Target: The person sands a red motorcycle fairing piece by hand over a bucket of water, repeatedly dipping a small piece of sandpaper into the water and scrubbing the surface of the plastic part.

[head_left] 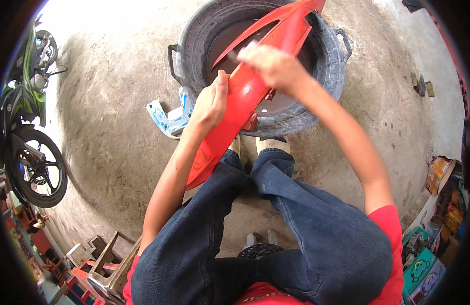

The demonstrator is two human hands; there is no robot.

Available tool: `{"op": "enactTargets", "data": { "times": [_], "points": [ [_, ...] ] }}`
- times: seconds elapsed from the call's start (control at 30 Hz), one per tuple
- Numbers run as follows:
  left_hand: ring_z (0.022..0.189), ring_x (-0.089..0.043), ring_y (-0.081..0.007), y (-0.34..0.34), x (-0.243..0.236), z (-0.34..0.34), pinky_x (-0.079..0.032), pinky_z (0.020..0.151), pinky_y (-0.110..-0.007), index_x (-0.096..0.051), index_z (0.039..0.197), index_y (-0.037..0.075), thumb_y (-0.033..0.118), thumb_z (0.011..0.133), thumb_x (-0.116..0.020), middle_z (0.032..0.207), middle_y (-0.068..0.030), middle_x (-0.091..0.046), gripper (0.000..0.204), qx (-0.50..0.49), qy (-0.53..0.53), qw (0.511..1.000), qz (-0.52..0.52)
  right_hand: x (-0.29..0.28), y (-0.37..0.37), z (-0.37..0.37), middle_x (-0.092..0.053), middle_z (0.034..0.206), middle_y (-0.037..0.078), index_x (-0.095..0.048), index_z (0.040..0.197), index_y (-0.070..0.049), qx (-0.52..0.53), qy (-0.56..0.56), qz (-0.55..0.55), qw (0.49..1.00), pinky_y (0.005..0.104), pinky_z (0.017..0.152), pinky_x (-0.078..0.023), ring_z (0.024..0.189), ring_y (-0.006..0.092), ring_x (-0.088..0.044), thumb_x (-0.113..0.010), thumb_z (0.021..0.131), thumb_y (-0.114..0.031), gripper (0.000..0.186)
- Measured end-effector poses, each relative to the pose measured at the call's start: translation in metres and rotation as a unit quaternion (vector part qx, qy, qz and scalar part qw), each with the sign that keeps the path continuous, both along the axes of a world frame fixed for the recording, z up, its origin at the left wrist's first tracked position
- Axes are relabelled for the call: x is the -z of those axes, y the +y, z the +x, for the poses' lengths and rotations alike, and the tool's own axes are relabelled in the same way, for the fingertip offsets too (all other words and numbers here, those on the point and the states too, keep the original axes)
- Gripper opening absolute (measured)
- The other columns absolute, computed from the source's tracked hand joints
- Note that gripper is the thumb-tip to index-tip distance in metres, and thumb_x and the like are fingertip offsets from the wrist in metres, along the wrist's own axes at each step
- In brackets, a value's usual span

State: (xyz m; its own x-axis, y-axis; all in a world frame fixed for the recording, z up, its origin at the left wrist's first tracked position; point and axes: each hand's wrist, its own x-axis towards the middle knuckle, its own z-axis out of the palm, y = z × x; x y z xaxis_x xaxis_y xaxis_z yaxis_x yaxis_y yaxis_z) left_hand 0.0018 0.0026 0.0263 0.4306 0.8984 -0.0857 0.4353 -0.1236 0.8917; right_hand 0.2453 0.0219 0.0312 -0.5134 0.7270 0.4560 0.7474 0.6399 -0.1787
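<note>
Head view, sole view; clock directions taken from the centre of the frame, except where noted.

Red panel (245, 92): long, curved, runs aslant from 1 o'clock down to 8 o'clock. Upper part, with a slot-like opening, lies over the tub (332, 76); lower end reaches the left knee, partly behind the left forearm. Contact with the knee unclear.

Left hand (210, 105): toward 11 o'clock, gripping the panel by its left edge, one digit pointing up along it; remaining fingers mostly hidden.

Right hand (273, 65): between 12 and 1 o'clock, fingers bent, over the panel's upper half. Motion-blurred; cannot tell whether it holds anything or presses on the surface. Panel passes beneath it, the left hand being lower along the same piece.

Tub: dark grey, two handles, brownish water (284, 104) inside. At the tub's own 8 o'clock, a white-and-blue panel (170, 122) on the concrete floor (108, 147).

Motorcycle (34, 94) between 9 and 10 o'clock; wooden frame (112, 273) between 7 and 8; teal box (420, 272) at 4.
</note>
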Motion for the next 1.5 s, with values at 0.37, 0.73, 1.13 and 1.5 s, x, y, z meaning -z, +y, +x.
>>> {"op": "enactTargets", "data": {
  "times": [0.37,0.73,1.13,1.5],
  "points": [
    [0.110,-0.063,-0.0544,-0.001,0.007,-0.002,-0.047,0.095,-0.054,-0.062,0.126,-0.007,0.056,0.113,-0.016,0.108,-0.0355,-0.068,0.080,-0.008,-0.005,1.000,0.001,-0.007,0.020,-0.006,-0.075,0.101,0.015,-0.073,0.105,-0.004,-0.072,-0.037,-0.063,0.995,0.0440,0.089,-0.058,0.100,0.0307,-0.073,-0.054,0.101,-0.019,0.025],
    [0.106,-0.063,-0.0557,-0.003,0.001,0.001,-0.048,0.090,-0.055,-0.063,0.122,-0.004,0.053,0.113,-0.019,0.103,-0.0350,-0.069,0.073,-0.010,-0.010,0.999,0.045,-0.006,-0.002,-0.006,-0.074,0.114,0.009,-0.074,0.118,-0.011,-0.081,-0.003,-0.005,0.997,0.0419,0.101,-0.055,0.114,0.0280,-0.069,-0.059,0.102,-0.027,0.027],
    [0.096,-0.063,-0.0547,-0.002,0.004,0.004,-0.047,0.084,-0.057,-0.061,0.109,-0.002,0.050,0.114,-0.020,0.093,-0.0311,-0.067,0.067,-0.014,0.009,0.999,0.032,-0.015,0.029,0.001,-0.075,0.096,0.013,-0.078,0.103,-0.010,-0.080,-0.014,-0.134,0.988,0.0463,0.087,-0.057,0.095,0.0324,-0.072,-0.060,0.101,-0.034,0.030],
    [0.113,-0.066,-0.0474,-0.005,-0.016,0.009,-0.049,0.100,-0.047,-0.063,0.127,-0.009,0.054,0.114,-0.020,0.112,-0.0322,-0.071,0.078,-0.011,0.058,0.998,-0.031,-0.008,0.010,0.020,-0.073,0.124,0.008,-0.069,0.135,-0.016,-0.058,-0.076,0.024,0.995,0.0411,0.107,-0.053,0.121,0.0278,-0.067,-0.059,0.103,-0.025,0.035]
  ]
}}
